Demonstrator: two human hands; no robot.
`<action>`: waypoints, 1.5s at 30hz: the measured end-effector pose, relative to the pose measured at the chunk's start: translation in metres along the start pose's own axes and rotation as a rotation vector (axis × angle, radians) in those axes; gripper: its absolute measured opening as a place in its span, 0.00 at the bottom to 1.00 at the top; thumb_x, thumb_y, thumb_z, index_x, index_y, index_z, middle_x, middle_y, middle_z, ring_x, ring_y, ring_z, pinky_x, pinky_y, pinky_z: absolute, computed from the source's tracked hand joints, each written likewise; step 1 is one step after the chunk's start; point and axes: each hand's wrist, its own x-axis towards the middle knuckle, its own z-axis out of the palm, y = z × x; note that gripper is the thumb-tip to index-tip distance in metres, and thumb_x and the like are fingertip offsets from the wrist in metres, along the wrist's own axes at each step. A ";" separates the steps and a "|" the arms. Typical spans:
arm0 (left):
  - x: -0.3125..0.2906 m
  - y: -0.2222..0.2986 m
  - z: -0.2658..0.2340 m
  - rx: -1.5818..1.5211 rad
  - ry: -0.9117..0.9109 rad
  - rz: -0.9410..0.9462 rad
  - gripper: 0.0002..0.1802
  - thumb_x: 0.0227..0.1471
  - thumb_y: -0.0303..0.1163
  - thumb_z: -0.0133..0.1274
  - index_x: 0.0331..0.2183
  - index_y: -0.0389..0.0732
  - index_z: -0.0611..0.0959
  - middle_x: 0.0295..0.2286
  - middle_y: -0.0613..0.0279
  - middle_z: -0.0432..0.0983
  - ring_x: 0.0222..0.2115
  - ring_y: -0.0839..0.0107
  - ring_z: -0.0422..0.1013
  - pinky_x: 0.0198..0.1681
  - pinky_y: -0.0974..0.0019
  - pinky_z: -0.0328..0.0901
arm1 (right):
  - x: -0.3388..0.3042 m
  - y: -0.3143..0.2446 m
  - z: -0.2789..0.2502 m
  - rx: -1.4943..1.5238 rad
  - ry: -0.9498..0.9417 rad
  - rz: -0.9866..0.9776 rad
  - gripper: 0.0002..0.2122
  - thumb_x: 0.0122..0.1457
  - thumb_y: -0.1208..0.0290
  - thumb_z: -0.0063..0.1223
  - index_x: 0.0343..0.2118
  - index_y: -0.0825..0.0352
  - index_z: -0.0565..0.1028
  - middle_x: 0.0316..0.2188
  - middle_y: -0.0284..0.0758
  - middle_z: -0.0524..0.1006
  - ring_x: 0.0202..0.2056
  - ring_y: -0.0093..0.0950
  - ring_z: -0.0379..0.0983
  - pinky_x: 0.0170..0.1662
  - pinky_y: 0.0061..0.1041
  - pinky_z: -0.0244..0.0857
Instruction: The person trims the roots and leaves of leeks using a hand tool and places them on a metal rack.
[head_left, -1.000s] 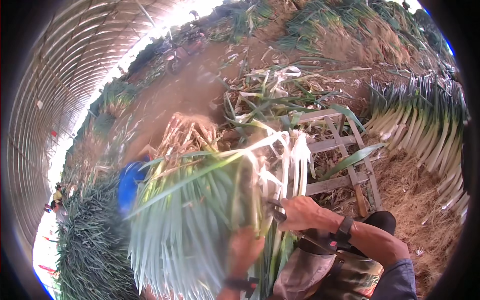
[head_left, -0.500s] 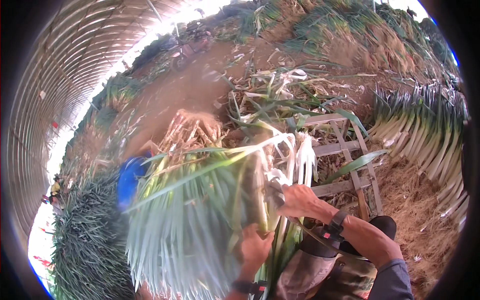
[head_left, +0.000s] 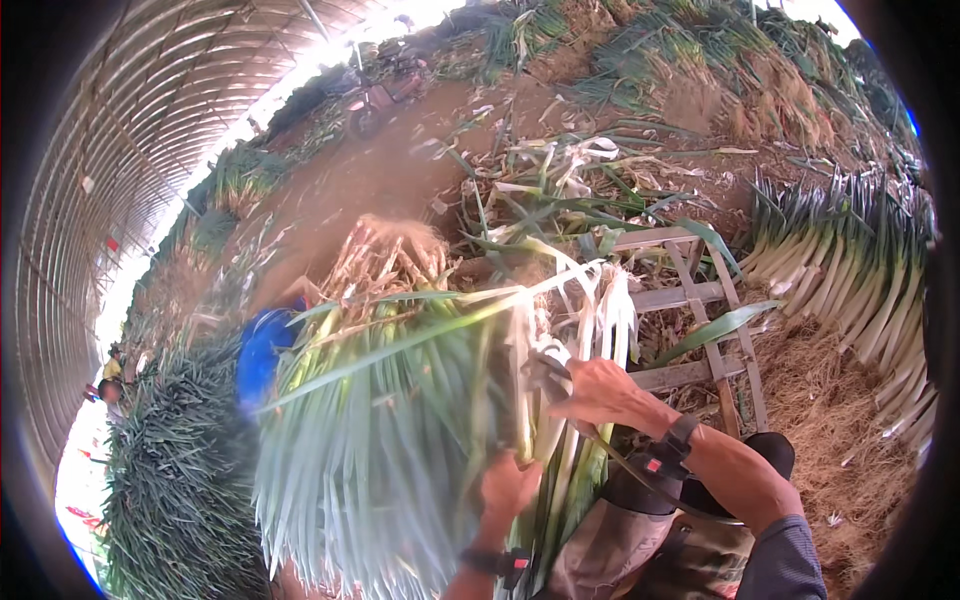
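The left hand (head_left: pixel 510 485) is grasping a leek stalk (head_left: pixel 522 390), which is standing roughly upright with its pale end uppermost, left of the slatted wooden frame (head_left: pixel 690 293). The right hand (head_left: pixel 605 395) is clenching a grey tool (head_left: pixel 550 365), perhaps a nozzle, though blur is obscuring its shape; the tool is sitting just beside the stalk, and a thin hose (head_left: pixel 625 464) is running from below that hand past the person's knee (head_left: pixel 640 492). More pale stalks (head_left: pixel 617 310) are leaning by the frame's left edge. A loose green leaf (head_left: pixel 715 331) is lying across its right edge. Beyond that edge, brown roots (head_left: pixel 820 400) are covering the ground, and a row of cleaned leeks (head_left: pixel 850 260) is spreading out past the upper right corner. Left of the left hand, a large leek bundle (head_left: pixel 370 450) is resting with its roots uppermost, and a blue object (head_left: pixel 263 350) is showing at the bundle's left edge.
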 end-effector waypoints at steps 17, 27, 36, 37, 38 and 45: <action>-0.003 0.010 -0.069 0.141 0.041 0.050 0.32 0.47 0.54 0.56 0.44 0.37 0.78 0.41 0.41 0.77 0.45 0.45 0.73 0.49 0.50 0.66 | -0.112 -0.016 -0.009 0.123 -0.308 -0.118 0.20 0.52 0.53 0.55 0.40 0.64 0.78 0.28 0.51 0.80 0.33 0.48 0.79 0.40 0.42 0.72; -0.009 0.000 -0.072 -0.212 -0.043 -0.028 0.42 0.40 0.47 0.67 0.53 0.34 0.72 0.45 0.42 0.75 0.48 0.47 0.71 0.52 0.53 0.65 | -0.075 -0.007 -0.007 -0.003 -0.171 -0.117 0.26 0.44 0.52 0.62 0.41 0.68 0.77 0.26 0.48 0.79 0.31 0.48 0.78 0.36 0.40 0.72; -0.002 -0.031 -0.075 -0.940 -0.343 0.039 0.28 0.49 0.24 0.55 0.53 0.30 0.71 0.45 0.57 0.76 0.43 0.70 0.72 0.48 0.68 0.67 | -0.126 -0.003 -0.009 0.228 -0.269 -0.299 0.27 0.44 0.49 0.67 0.40 0.68 0.76 0.25 0.46 0.79 0.30 0.48 0.77 0.33 0.41 0.70; 0.000 -0.040 -0.073 -0.894 -0.344 0.048 0.31 0.49 0.27 0.55 0.55 0.29 0.69 0.48 0.53 0.75 0.47 0.64 0.71 0.51 0.64 0.65 | -0.128 -0.002 -0.007 0.231 -0.278 -0.332 0.27 0.44 0.49 0.67 0.38 0.69 0.76 0.25 0.46 0.79 0.30 0.49 0.77 0.34 0.41 0.70; 0.001 -0.051 -0.072 -0.870 -0.337 0.046 0.33 0.49 0.28 0.56 0.56 0.29 0.68 0.49 0.50 0.74 0.49 0.61 0.71 0.53 0.62 0.65 | -0.128 -0.005 -0.007 0.235 -0.288 -0.356 0.27 0.44 0.49 0.67 0.37 0.69 0.75 0.25 0.47 0.78 0.30 0.49 0.77 0.34 0.42 0.69; -0.002 -0.030 -0.088 -0.390 -0.312 0.154 0.36 0.47 0.29 0.55 0.59 0.35 0.67 0.49 0.43 0.75 0.50 0.55 0.72 0.52 0.58 0.66 | -0.118 -0.015 0.001 -0.121 -0.478 -0.249 0.20 0.48 0.58 0.59 0.45 0.59 0.77 0.32 0.44 0.81 0.35 0.44 0.79 0.39 0.39 0.72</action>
